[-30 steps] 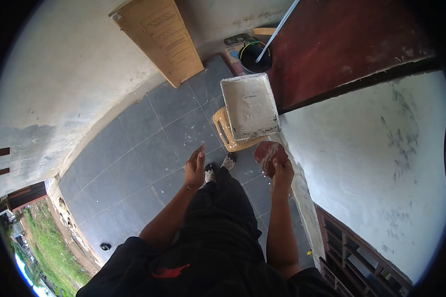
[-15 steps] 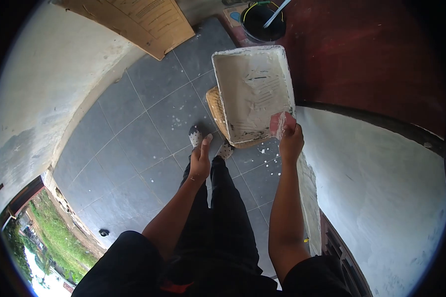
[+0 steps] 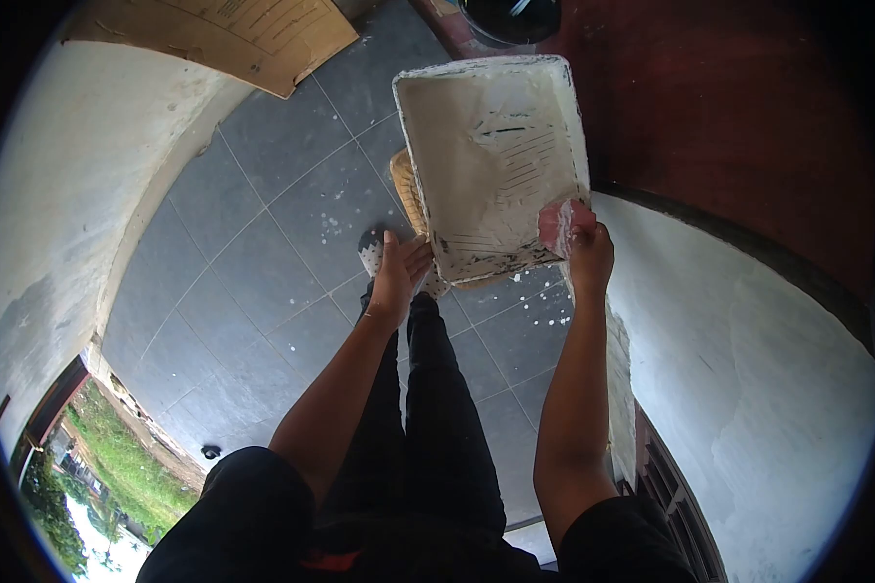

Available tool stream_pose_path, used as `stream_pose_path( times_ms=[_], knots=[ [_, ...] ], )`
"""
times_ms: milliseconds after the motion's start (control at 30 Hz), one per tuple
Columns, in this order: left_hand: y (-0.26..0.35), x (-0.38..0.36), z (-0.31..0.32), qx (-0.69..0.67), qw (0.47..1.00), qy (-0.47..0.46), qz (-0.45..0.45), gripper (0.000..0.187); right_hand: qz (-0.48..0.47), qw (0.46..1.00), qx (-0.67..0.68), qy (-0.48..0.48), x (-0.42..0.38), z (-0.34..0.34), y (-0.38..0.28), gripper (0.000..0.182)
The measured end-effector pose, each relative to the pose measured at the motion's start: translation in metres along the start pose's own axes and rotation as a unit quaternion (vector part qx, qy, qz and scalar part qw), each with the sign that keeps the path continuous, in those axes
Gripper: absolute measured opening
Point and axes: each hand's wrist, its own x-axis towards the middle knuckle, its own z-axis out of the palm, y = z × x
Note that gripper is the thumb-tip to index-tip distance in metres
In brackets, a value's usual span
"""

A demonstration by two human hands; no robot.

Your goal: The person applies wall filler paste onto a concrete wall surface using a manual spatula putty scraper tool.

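The paint tray [image 3: 496, 155] is sitting on a woven stool [image 3: 410, 189] on the tiled floor [image 3: 262, 272], coated inside with white paint and dark scrape marks. The left hand [image 3: 399, 272] is resting against the tray's near left corner, fingers pressed together and extended. The right hand [image 3: 588, 257] is gripping a paint-smeared reddish pad [image 3: 562, 223], fingers closing around it, at the tray's near right corner. A black bucket [image 3: 510, 15] is standing beyond the tray; its contents cannot be told.
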Motion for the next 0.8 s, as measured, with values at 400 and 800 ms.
stream_pose_path(
  times_ms=[400, 800],
  knots=[
    [-0.001, 0.001, -0.004, -0.009, 1.000, -0.015, -0.001, 0.108, 0.004, 0.991, 0.080, -0.105, -0.023, 0.031, -0.025, 0.021],
    [0.004, 0.008, 0.002, 0.061, 0.998, -0.002, -0.005, 0.095, 0.026, 0.996, -0.044, 0.075, 0.010, -0.027, -0.013, 0.018]
  ],
)
